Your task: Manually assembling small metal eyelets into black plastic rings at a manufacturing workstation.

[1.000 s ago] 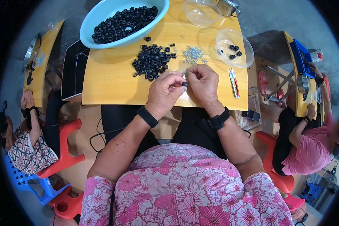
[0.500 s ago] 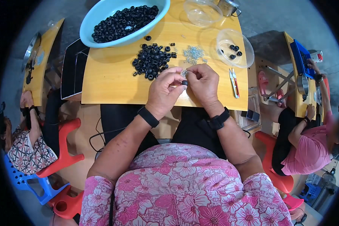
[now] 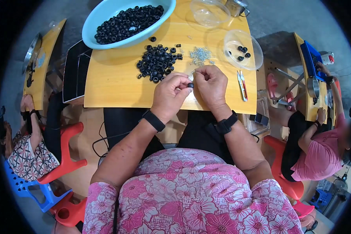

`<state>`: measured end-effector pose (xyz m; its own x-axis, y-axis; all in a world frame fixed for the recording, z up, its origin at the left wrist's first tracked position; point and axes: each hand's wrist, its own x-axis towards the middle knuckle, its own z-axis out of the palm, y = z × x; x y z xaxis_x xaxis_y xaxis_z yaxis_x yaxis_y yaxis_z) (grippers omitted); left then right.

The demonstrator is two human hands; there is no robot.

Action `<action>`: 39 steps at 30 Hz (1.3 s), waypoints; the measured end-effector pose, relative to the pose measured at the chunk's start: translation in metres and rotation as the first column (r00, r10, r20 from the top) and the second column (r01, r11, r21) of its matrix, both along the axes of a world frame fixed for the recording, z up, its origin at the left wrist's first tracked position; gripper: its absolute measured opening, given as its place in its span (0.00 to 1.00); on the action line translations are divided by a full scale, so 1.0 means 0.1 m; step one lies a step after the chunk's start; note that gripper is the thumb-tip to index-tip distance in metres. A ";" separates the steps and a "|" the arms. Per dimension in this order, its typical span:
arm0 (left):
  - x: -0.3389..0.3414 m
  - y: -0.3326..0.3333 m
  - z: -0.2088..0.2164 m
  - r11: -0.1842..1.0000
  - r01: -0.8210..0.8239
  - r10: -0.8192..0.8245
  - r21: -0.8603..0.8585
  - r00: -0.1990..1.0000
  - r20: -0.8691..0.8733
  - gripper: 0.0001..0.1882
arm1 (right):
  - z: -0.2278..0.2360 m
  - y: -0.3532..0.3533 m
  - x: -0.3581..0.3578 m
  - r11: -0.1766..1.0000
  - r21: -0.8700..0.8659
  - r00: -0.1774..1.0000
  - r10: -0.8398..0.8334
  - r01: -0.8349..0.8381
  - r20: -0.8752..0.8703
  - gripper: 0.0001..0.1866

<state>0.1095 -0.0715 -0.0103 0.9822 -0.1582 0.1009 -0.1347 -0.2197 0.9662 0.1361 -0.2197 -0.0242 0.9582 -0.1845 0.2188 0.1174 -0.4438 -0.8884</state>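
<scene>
Between thumb and fingertips of my left hand (image 3: 170, 93) sits a small round black piece (image 3: 190, 85), perhaps rubber or plastic. My right hand (image 3: 211, 85) is closed just beside it, fingers curled in a pinch; whatever they hold is hidden. Both hands are over the near part of the yellow table (image 3: 117, 84). Just beyond my left hand lies a heap of black ring-like pieces (image 3: 158, 62). A small pile of tiny clear or silvery parts (image 3: 200, 55) lies beyond my right hand.
A light blue basin (image 3: 90, 33) of black pieces stands far left. At right are a clear bowl (image 3: 257, 58) with several black pieces, another clear bowl (image 3: 208, 17), a metal cup (image 3: 236, 7) and red-handled snips (image 3: 242, 86). People sit at tables on both sides.
My right hand has shifted very slightly, and its fingers are curled in more than before. The left hand keeps its hold on the black piece.
</scene>
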 end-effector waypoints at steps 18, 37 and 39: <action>-0.13 0.19 -0.05 0.969 -0.089 0.073 -0.230 0.994 -0.079 0.09 | -0.15 -0.06 0.05 0.992 0.121 0.999 0.036 -0.035 -0.014 0.03; -0.77 0.48 0.30 0.837 -0.106 -0.184 -0.537 0.870 -0.458 0.08 | 0.62 0.20 -0.79 0.948 -0.019 0.929 0.316 -0.319 0.194 0.04; -0.84 0.47 0.31 0.758 -0.161 -0.247 -0.632 0.826 -0.507 0.08 | 0.62 0.22 -0.84 0.945 -0.065 0.922 0.327 -0.320 0.206 0.04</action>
<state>0.0257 -0.0248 0.0204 0.8912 -0.3020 -0.3385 0.4463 0.4504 0.7733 0.0525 -0.1980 0.0377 0.8955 0.1371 0.4234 0.4425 -0.3756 -0.8144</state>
